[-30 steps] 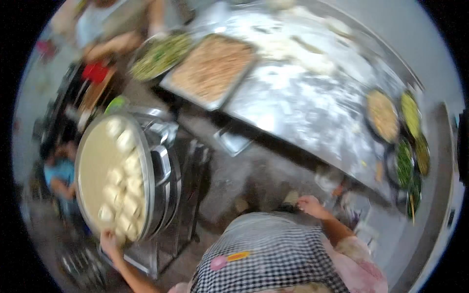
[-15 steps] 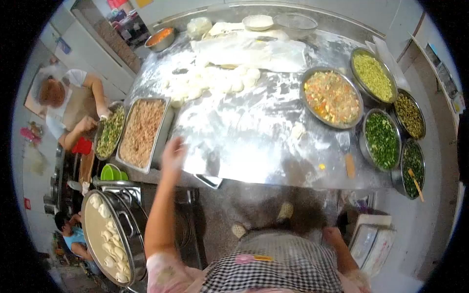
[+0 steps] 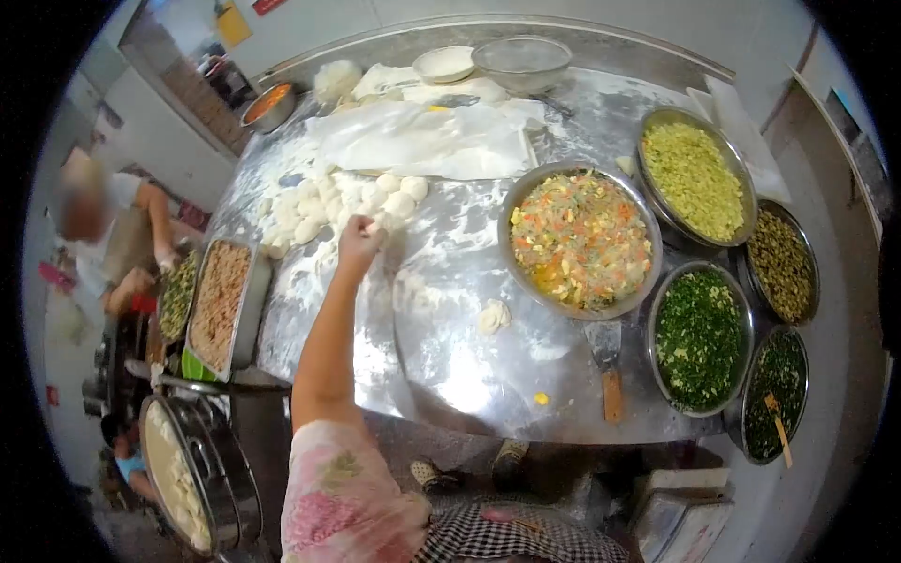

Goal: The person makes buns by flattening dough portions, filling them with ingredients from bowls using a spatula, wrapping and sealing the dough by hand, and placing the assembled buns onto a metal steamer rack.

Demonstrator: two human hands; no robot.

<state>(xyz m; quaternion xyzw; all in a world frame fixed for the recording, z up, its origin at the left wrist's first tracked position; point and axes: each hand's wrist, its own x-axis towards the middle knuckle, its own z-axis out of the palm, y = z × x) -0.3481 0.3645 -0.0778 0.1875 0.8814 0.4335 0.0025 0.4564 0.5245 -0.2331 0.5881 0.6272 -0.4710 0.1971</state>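
Observation:
My left hand [image 3: 358, 246] reaches forward over the floured steel table, its fingers closed on a small white dough piece [image 3: 381, 224] at the near edge of a cluster. The other flattened dough rounds [image 3: 308, 208] lie close together just beyond and to the left of it. Another dough piece [image 3: 494, 317] rests by itself nearer the middle of the table. My right hand is out of view, and only my apron shows at the bottom.
A bowl of mixed vegetable filling [image 3: 582, 239] stands at right centre, with several bowls of green filling, such as the chopped greens [image 3: 697, 338], beyond it. A scraper [image 3: 610, 371] lies near the front edge. At left are a meat tray [image 3: 249, 314], a steamer [image 3: 221, 488] and a co-worker [image 3: 122, 225].
My left hand has moved forward from the table's left front to the dough rounds and closed on one. My body has come nearer the table, and my right hand has left the view.

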